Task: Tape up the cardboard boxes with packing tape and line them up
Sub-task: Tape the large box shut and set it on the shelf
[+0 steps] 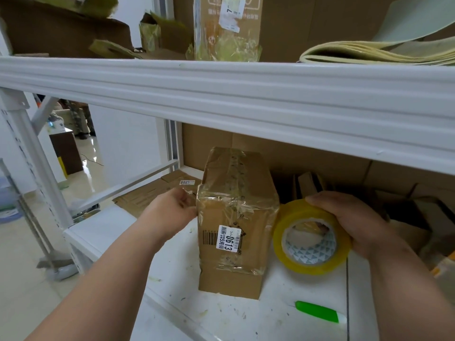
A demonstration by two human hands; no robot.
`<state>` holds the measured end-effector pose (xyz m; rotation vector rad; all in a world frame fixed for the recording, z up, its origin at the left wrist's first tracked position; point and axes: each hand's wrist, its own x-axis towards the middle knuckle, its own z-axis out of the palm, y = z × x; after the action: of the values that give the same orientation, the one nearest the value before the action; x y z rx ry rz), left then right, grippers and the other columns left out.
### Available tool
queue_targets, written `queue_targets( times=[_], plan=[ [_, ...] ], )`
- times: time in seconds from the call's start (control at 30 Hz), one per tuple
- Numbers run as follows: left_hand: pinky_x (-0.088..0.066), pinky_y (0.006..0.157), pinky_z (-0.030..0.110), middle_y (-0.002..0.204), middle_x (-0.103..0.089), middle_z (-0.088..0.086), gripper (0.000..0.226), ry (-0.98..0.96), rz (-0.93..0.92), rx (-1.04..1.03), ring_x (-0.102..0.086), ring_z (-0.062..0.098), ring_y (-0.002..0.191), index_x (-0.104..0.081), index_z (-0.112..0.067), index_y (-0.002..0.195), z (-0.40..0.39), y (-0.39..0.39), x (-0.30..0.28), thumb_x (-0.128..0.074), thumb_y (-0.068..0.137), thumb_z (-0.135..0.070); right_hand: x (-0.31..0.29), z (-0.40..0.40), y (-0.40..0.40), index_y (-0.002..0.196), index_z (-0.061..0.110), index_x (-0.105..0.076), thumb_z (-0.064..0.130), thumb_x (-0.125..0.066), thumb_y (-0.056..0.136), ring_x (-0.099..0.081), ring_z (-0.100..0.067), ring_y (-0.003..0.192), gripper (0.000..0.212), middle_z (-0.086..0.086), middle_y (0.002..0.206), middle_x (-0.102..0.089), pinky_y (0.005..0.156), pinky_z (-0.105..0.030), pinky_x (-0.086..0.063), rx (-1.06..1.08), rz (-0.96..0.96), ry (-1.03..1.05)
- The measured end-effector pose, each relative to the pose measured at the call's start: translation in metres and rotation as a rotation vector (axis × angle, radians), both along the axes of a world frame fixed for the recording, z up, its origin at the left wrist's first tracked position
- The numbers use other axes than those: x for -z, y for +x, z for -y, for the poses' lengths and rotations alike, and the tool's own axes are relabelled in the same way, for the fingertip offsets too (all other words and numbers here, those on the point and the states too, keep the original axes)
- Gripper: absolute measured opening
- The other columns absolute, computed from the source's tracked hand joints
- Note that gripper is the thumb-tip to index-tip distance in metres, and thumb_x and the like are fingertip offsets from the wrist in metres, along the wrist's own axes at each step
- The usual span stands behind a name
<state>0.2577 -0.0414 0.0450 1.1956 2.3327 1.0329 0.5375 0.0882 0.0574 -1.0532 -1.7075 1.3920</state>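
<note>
The brown cardboard box point(236, 222) standing on the white shelf point(246, 316) already looks mostly taped, left hand point(170, 212) pinching tape at its corner, right hand point(357, 222) gripping the yellow tape roll point(311, 238); lining up remains.

The left hand's fingertips point(188, 199) are hidden behind the taped box point(234, 217).

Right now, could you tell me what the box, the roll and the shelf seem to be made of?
Box: brown corrugated cardboard, matte, wrapped in glossy wrinkled clear tape.
Roll: yellowish translucent plastic tape on a printed, probably paper core.
Shelf: looks like white painted metal, smooth and scuffed.
</note>
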Motion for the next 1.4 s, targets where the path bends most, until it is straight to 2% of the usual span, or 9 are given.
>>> queue_targets(
  times=[0.13, 0.2, 0.37, 0.5, 0.63, 0.93, 1.13, 1.27, 1.4],
  plan=[
    [-0.051, 0.090, 0.037, 0.112, -0.066, -0.007, 0.030, 0.469, 0.018, -0.059, -0.063, 0.015, 0.104, -0.063, -0.031, 0.114, 0.000, 0.009, 0.006, -0.052, 0.094, -0.012, 0.006, -0.002, 0.000, 0.076, 0.025, -0.076, 0.036, -0.071, 0.084, -0.067, -0.020, 0.075, 0.015, 0.000, 0.076, -0.071, 0.080, -0.041, -0.050, 0.039, 0.032, 0.030],
    [-0.048, 0.100, 0.041, 0.118, -0.068, -0.009, 0.028, 0.612, 0.117, 0.024, -0.062, 0.014, 0.113, -0.065, -0.031, 0.119, 0.001, 0.019, 0.000, -0.047, 0.100, -0.022, 0.008, -0.002, 0.000, 0.079, 0.030, -0.077, 0.047, -0.072, 0.081, -0.067, -0.021, 0.088, 0.017, -0.001, 0.090, -0.071, 0.089, -0.045, -0.052, 0.073, 0.052, 0.059],
    [-0.026, 0.109, 0.023, 0.159, -0.020, -0.019, 0.056, 0.216, -0.175, 0.275, -0.024, 0.004, 0.146, -0.035, -0.030, 0.152, 0.000, 0.038, -0.002, -0.039, 0.099, -0.050, 0.015, 0.001, -0.004, 0.085, 0.025, -0.073, 0.037, -0.066, 0.091, -0.068, -0.023, 0.092, 0.015, 0.001, 0.087, -0.072, 0.083, -0.037, -0.052, 0.152, 0.028, 0.075],
    [-0.024, 0.120, 0.039, 0.165, -0.009, -0.007, 0.085, -0.067, -0.552, 0.273, -0.011, 0.019, 0.152, -0.025, -0.025, 0.156, -0.004, 0.030, -0.017, -0.018, 0.087, -0.074, 0.015, 0.003, -0.007, 0.080, 0.023, -0.071, 0.030, -0.062, 0.094, -0.065, -0.017, 0.080, 0.018, 0.003, 0.076, -0.069, 0.069, -0.029, -0.046, 0.176, 0.013, 0.093],
    [-0.003, 0.124, 0.043, 0.166, 0.002, -0.004, 0.101, -0.069, -0.807, 0.349, 0.009, 0.016, 0.152, 0.002, -0.029, 0.157, -0.010, 0.051, -0.012, 0.002, 0.074, -0.085, 0.013, 0.005, -0.009, 0.075, 0.024, -0.073, 0.033, -0.062, 0.093, -0.067, -0.022, 0.083, 0.022, 0.002, 0.072, -0.070, 0.082, -0.037, -0.049, 0.178, 0.042, 0.105],
    [-0.002, 0.122, 0.049, 0.163, -0.014, -0.017, 0.064, -0.086, -0.793, 0.456, -0.005, 0.009, 0.152, -0.018, -0.051, 0.151, -0.030, 0.073, -0.022, -0.034, 0.092, -0.071, 0.011, 0.007, -0.015, 0.067, 0.032, -0.071, 0.033, -0.062, 0.093, -0.066, -0.019, 0.078, 0.027, 0.011, 0.061, -0.065, 0.079, -0.036, -0.050, 0.144, 0.079, 0.145],
    [-0.007, 0.119, 0.037, 0.161, -0.020, -0.021, 0.067, 0.050, -0.812, 0.484, -0.012, 0.006, 0.150, -0.023, -0.053, 0.149, -0.034, 0.056, -0.012, -0.053, 0.090, -0.062, 0.019, 0.010, -0.009, 0.077, 0.025, -0.074, 0.039, -0.069, 0.087, -0.068, -0.031, 0.093, 0.017, -0.002, 0.083, -0.072, 0.093, -0.048, -0.051, 0.119, -0.055, 0.090],
    [-0.015, 0.115, 0.042, 0.151, -0.037, -0.025, 0.062, 0.199, -0.774, 0.507, -0.029, 0.008, 0.144, -0.042, -0.053, 0.141, -0.029, 0.024, -0.004, -0.065, 0.084, -0.051, 0.031, 0.015, -0.001, 0.105, 0.009, -0.072, 0.058, -0.093, 0.043, -0.067, -0.031, 0.100, 0.082, -0.015, 0.101, -0.072, 0.091, -0.042, -0.053, -0.125, -0.320, -0.147],
    [-0.033, 0.096, 0.052, 0.133, -0.058, -0.012, 0.055, 0.331, -0.728, 0.357, -0.045, 0.024, 0.125, -0.061, -0.046, 0.126, -0.023, 0.004, 0.003, -0.075, 0.075, -0.031, 0.042, 0.036, -0.022, 0.103, 0.014, -0.075, 0.048, -0.096, 0.040, -0.069, -0.032, 0.100, 0.075, -0.019, 0.110, -0.071, 0.082, -0.039, -0.057, -0.302, -0.406, -0.180]
  ],
)
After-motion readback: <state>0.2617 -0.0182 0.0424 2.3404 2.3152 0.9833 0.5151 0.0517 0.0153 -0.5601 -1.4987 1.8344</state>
